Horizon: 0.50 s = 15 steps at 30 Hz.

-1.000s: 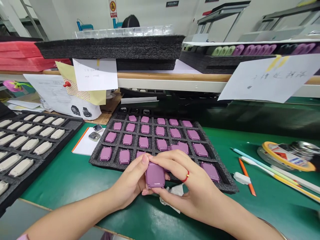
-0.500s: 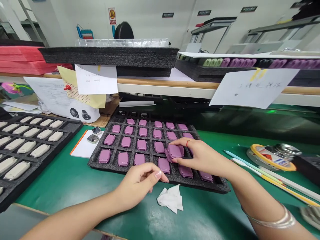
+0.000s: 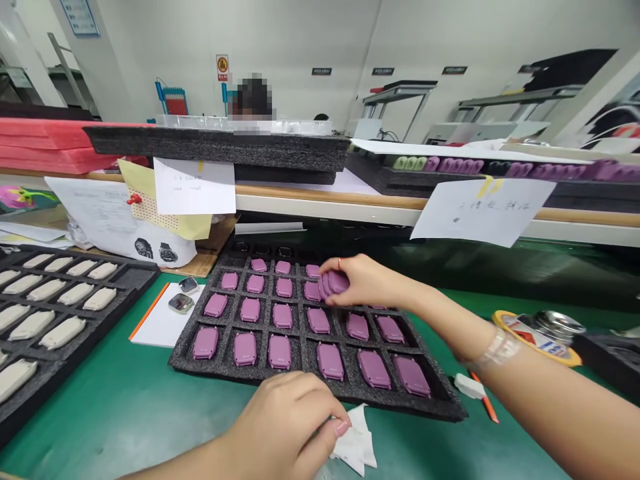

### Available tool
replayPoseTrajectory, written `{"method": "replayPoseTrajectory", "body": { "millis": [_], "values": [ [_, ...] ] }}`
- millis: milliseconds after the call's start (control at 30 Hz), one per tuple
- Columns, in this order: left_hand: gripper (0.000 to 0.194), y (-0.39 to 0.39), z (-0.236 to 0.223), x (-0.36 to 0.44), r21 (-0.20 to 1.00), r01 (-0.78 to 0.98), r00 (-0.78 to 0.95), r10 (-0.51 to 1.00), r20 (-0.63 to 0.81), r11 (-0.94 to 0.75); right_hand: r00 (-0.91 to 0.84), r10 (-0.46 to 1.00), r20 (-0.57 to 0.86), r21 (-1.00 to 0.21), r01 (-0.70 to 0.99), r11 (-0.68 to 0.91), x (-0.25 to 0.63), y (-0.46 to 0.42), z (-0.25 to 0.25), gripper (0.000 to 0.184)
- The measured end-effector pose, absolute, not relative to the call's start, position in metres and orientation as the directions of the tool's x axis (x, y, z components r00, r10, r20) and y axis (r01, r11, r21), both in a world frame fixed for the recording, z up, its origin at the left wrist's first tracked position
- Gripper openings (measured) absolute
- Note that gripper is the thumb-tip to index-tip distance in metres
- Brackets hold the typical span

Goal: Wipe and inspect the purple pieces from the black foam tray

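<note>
As R hand [image 3: 367, 281] holds case [image 3: 333, 284], tray [image 3: 183, 360] sits on green bench [image 3: 85, 407] (shelf [image 3: 325, 210] behind).

The watch cases [image 3: 279, 351] are smooth purple plastic with a low-sheen satin finish. The tray [image 3: 310, 395] beneath them is black open-cell foam, matt and rough. The tabletop [image 3: 95, 427] carries a green covering with a smooth, faintly glossy surface. The tissue [image 3: 356, 443] is soft, crumpled white paper. The hanging sheet [image 3: 483, 210] is plain matt paper. The shelf edge [image 3: 320, 195] has a smooth wood-toned face. The red foam sheets [image 3: 50, 133] appear matt. The tin [image 3: 557, 325] is bright, polished metal. The upper tray [image 3: 300, 126] is clear, glossy plastic.
</note>
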<state>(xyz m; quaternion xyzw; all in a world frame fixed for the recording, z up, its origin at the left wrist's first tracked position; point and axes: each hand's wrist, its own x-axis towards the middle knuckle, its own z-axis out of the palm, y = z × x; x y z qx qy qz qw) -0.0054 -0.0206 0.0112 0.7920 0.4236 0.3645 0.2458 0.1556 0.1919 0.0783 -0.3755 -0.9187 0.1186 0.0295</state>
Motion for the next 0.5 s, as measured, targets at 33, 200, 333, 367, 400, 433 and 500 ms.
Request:
{"method": "replayPoseTrajectory", "body": {
  "millis": [33, 200, 333, 367, 400, 433, 500],
  "values": [
    [0.015, -0.019, 0.009, -0.007, 0.637, 0.521, 0.388, 0.822, 0.416, -0.568, -0.682, 0.732, 0.007, -0.23, 0.711, 0.665, 0.149, 0.207, 0.076, 0.049],
    [0.013, -0.009, -0.002, -0.012, 0.429, 0.619, 0.389, 0.731, 0.561, -0.658, -0.567, 0.818, 0.096, -0.227, 0.788, 0.572, 0.112, 0.271, 0.047, 0.032],
    [0.02, 0.0, -0.007, -0.014, 0.326, 0.639, 0.365, 0.648, 0.668, -0.696, -0.542, 0.837, 0.067, -0.264, 0.8, 0.539, 0.105, 0.302, 0.03, 0.032],
    [0.023, 0.001, -0.008, -0.013, 0.309, 0.641, 0.359, 0.63, 0.689, -0.703, -0.545, 0.836, 0.057, -0.274, 0.797, 0.538, 0.108, 0.308, 0.029, 0.032],
    [0.026, 0.002, -0.009, -0.013, 0.288, 0.642, 0.356, 0.609, 0.708, -0.71, -0.547, 0.836, 0.05, -0.283, 0.795, 0.537, 0.114, 0.315, 0.029, 0.032],
    [0.029, 0.003, -0.01, -0.012, 0.264, 0.642, 0.356, 0.585, 0.728, -0.72, -0.546, 0.836, 0.047, -0.289, 0.794, 0.535, 0.121, 0.321, 0.03, 0.032],
    [0.035, 0.004, -0.013, -0.009, 0.23, 0.643, 0.356, 0.551, 0.755, -0.731, -0.538, 0.842, 0.041, -0.3, 0.797, 0.524, 0.136, 0.332, 0.031, 0.033]
  ]
}}
